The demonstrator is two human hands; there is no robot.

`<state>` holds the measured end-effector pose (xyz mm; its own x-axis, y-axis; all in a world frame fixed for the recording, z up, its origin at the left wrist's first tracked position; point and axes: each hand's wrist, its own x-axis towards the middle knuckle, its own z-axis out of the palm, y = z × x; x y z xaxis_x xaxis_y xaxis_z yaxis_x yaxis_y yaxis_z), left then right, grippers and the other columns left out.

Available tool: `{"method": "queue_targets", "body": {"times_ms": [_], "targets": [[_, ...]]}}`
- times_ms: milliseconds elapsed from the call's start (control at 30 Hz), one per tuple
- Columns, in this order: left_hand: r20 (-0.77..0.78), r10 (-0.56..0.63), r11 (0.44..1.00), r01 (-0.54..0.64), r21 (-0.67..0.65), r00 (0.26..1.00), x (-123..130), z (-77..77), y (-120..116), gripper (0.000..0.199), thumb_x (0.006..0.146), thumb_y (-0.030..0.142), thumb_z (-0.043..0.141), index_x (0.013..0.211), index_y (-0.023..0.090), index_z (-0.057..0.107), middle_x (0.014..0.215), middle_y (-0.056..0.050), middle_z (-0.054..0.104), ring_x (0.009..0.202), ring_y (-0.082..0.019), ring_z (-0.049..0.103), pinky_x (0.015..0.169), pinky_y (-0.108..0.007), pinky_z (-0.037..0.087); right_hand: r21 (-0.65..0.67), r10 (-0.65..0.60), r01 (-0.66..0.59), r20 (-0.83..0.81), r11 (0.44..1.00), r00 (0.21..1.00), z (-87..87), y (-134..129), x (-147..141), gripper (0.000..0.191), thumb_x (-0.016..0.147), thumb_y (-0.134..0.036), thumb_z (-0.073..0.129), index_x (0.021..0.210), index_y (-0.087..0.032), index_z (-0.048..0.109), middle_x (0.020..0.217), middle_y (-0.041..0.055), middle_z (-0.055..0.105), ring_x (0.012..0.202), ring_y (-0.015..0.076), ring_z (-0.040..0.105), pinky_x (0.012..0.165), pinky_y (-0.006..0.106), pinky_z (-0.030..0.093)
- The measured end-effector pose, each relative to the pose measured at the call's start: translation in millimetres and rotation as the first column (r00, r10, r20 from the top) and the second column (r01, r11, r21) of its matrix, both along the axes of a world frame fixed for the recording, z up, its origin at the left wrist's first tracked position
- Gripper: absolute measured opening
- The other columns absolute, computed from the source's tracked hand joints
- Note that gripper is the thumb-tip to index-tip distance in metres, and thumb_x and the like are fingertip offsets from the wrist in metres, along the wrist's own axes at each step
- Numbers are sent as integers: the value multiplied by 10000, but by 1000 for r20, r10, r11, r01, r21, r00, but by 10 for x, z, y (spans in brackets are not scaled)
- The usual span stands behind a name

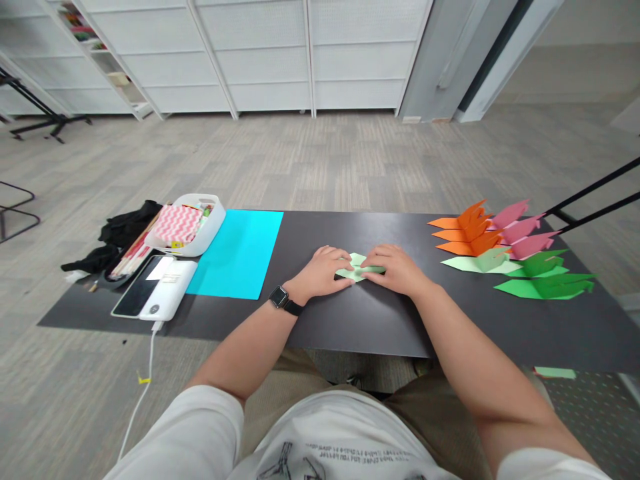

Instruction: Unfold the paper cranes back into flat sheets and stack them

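Observation:
A pale green folded paper (358,266) lies on the dark table (345,320), between my two hands. My left hand (325,270), below a black watch, presses on the paper's left side with its fingers curled together. On the paper's right side, my right hand (393,269) grips the folded edge between thumb and fingers. Folded paper birds stand at the right: orange ones (467,233), pink ones (523,233), a pale green one (487,262) and darker green ones (547,283).
At the left are a bright blue sheet (240,257), a white basket (207,230) with a pink patterned item, a phone (135,293), a white power bank (170,290) with a cable, and black cloth (127,227). Black metal bars reach in from the right.

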<state>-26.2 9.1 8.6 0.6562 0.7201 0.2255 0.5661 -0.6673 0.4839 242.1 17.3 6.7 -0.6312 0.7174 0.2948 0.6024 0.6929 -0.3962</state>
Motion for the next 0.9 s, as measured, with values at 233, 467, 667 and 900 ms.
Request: {"method": "queue_targets", "body": {"times_ms": [233, 467, 667, 900], "targets": [[-1, 10, 1000, -10, -17, 1000, -10, -60, 31, 153, 946, 372, 770, 1084, 313, 797, 1287, -24, 743, 1261, -251, 643, 1307, -569, 273, -39, 51, -48, 60, 998, 997, -50, 10, 9, 129, 930, -397, 795, 1008, -295, 810, 1013, 51, 769, 986, 255, 690, 874, 404, 439], [2, 22, 1000, -22, -22, 1000, 5, -51, 36, 123, 987, 365, 728, 1060, 305, 806, 1277, -23, 753, 1243, -236, 659, 1289, -539, 306, -49, 58, -56, 53, 997, 997, -49, 13, 10, 102, 956, -380, 766, 943, -289, 810, 992, 39, 772, 962, 242, 694, 872, 401, 435], [-21, 21, 1000, -21, -13, 1000, 5, -33, 54, 143, 999, 367, 722, 1072, 286, 816, 1279, -23, 755, 1213, -236, 665, 1234, -507, 368, -49, 48, -45, 51, 998, 998, -52, 20, 3, 159, 997, -367, 716, 906, -260, 790, 966, 39, 770, 944, 232, 696, 877, 394, 415], [-45, 13, 1000, -14, -6, 999, -9, -63, 77, 167, 1032, 348, 676, 1095, 292, 821, 1282, -19, 758, 1209, -223, 661, 1219, -483, 377, -39, 23, -20, 62, 999, 998, -64, 11, -25, 185, 1016, -382, 686, 918, -254, 777, 947, 45, 766, 936, 228, 686, 863, 382, 384]]}}
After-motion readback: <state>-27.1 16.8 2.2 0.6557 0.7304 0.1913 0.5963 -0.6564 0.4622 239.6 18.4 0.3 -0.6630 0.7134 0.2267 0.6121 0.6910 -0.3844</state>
